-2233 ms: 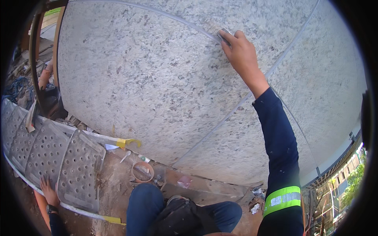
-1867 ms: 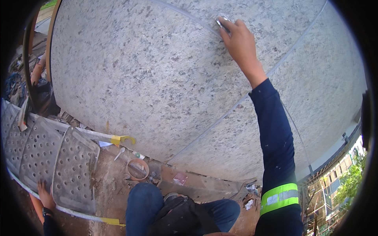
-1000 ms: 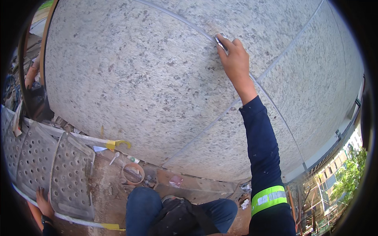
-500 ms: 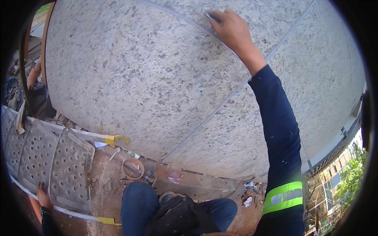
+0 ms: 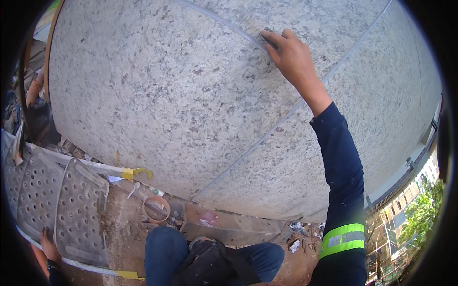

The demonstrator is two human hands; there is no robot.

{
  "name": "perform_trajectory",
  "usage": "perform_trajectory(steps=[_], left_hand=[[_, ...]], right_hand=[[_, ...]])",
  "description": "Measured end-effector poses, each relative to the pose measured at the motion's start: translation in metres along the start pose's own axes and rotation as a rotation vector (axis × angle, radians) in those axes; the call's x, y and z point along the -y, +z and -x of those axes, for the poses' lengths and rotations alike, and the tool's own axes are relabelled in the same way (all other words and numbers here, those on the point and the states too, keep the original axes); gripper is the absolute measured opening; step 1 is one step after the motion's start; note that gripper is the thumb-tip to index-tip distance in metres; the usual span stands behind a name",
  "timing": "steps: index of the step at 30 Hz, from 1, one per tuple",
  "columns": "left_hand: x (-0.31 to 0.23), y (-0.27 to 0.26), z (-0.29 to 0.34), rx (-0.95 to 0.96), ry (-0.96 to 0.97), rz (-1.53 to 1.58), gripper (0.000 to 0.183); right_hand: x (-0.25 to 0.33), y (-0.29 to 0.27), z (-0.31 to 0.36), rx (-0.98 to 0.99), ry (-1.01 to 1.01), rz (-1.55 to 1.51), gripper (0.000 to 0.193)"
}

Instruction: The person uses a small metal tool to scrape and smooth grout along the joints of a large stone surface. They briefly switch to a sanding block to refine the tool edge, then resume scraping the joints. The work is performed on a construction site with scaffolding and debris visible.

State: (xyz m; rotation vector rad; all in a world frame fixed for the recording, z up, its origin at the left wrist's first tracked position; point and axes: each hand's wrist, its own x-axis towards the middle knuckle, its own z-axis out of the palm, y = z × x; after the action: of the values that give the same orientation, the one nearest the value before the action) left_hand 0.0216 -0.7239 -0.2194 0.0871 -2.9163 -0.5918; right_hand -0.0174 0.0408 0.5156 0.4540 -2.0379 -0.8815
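Well apart from the left edge of the wall (image 5: 181, 109), the right hand (image 5: 295, 56) pinches a small tool (image 5: 271, 42) (long axis slanting up-left).

Remotely, I look through the left head-worn fisheye, down over the knees (image 5: 164, 255), toward the near speckled surface (image 5: 157, 105).

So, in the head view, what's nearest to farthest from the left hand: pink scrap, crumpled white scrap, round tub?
1. Round tub, right of the left hand, beyond the left knee.
2. Pink scrap, farther right.
3. Crumpled white scrap, right of the right knee.
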Motion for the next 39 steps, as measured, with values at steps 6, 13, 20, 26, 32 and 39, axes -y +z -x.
perform_trajectory(steps=[6, 13, 20, 26, 32, 39], left_hand=[[0.005, 0.0, 0.003, 0.007, 0.007, -0.044, 0.053], [0.003, -0.001, 0.0, -0.001, 0.009, -0.027, 0.054], [-0.005, -0.001, -0.005, 0.006, -0.028, 0.021, 0.048], [-0.017, -0.01, 0.002, -0.04, -0.045, 0.056, 0.046], [-0.014, -0.011, 0.003, -0.01, -0.039, 0.074, 0.047], [0.002, 0.0, 0.001, -0.001, -0.017, 0.036, 0.052]], right_hand=[[0.012, 0.01, 0.002, -0.018, 0.126, -0.037, 0.033], [0.016, 0.014, 0.004, -0.041, 0.175, -0.01, 0.033], [0.013, 0.029, -0.024, -0.179, 0.064, 0.032, 0.032], [0.009, 0.007, -0.005, -0.037, 0.094, 0.071, 0.032], [0.014, 0.001, -0.004, 0.005, 0.059, 0.08, 0.033], [0.017, 0.012, -0.002, -0.034, 0.117, 0.025, 0.036]])
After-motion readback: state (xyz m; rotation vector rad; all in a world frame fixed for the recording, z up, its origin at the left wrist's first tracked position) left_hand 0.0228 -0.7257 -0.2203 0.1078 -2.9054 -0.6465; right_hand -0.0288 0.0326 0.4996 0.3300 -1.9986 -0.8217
